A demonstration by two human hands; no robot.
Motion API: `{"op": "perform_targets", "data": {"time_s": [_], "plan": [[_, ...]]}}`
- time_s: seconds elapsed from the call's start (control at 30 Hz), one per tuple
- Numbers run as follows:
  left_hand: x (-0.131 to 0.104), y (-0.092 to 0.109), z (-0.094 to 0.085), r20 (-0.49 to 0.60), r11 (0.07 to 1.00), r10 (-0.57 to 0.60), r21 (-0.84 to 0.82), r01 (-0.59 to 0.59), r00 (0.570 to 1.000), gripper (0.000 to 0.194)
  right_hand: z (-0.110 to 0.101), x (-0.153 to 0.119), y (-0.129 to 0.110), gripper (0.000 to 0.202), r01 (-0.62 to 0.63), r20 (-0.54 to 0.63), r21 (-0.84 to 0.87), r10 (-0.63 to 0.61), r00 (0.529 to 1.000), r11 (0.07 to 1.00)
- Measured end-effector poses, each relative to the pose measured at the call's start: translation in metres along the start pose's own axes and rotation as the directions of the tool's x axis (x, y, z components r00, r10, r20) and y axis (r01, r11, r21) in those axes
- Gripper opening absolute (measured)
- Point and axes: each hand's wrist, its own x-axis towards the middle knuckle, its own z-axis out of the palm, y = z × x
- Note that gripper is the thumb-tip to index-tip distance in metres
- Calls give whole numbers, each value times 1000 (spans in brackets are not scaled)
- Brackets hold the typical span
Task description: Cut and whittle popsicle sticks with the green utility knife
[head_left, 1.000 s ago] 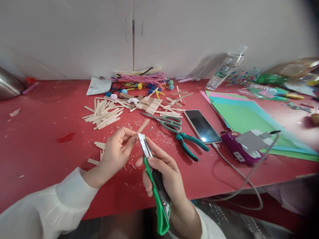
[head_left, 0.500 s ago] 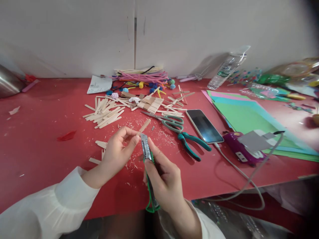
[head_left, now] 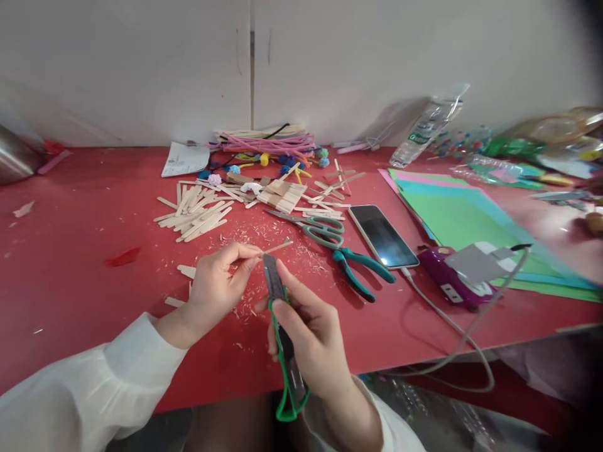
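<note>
My left hand (head_left: 220,282) pinches a wooden craft stick (head_left: 277,247) between thumb and fingers, its free end pointing right, seen nearly edge-on. My right hand (head_left: 306,320) is wrapped around a green-framed utility knife (head_left: 288,358). The knife's metal head (head_left: 273,276) points up and away from me, right at the stick beside my left fingertips. Whether the blade edge touches the wood, I cannot tell. Pale wood shavings (head_left: 245,304) lie scattered on the red table under both hands. A few cut stick pieces (head_left: 186,271) lie partly hidden behind my left hand.
Loose craft sticks (head_left: 198,216) are piled beyond my hands, with pipe cleaners (head_left: 268,142) behind. Scissors (head_left: 325,231), teal-handled pliers (head_left: 362,270), a phone (head_left: 384,237) on a cable and a purple power strip (head_left: 452,282) lie to the right. Coloured paper (head_left: 461,213) and a bottle (head_left: 424,133) are farther back.
The stick has turned from showing its flat face to nearly edge-on and tipped lower. The knife has rolled in my right hand, its lower end shifting slightly down and right.
</note>
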Motion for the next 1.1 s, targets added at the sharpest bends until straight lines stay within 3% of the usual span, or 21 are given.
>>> {"op": "perform_targets", "data": {"time_s": [0.2,0.3,0.4,0.53,0.83,0.93,1.1], "plan": [[0,-2,5,13,983,-127,-131,127,992,14,-2,6,-3,48,-126,104,307,99,990,943],[2,3,7,24,949,-196,-247,196,980,19,0,7,-4,48,-130,146,341,84,986,931],[3,6,7,45,911,-233,-338,234,971,18,2,4,-2,46,-18,60,220,5,998,975],[2,5,6,52,906,-231,-352,234,972,12,2,-1,3,48,134,-16,-74,-136,991,988],[2,4,6,72,943,-179,-273,192,981,14,-7,0,-1,51,314,70,-535,-329,942,785],[1,4,4,56,971,-138,-190,146,989,13,-7,0,-3,52,318,85,-571,-330,940,757],[-1,1,1,23,998,-50,-28,51,998,7,-4,-2,-4,51,165,38,-385,-163,986,908]]}}
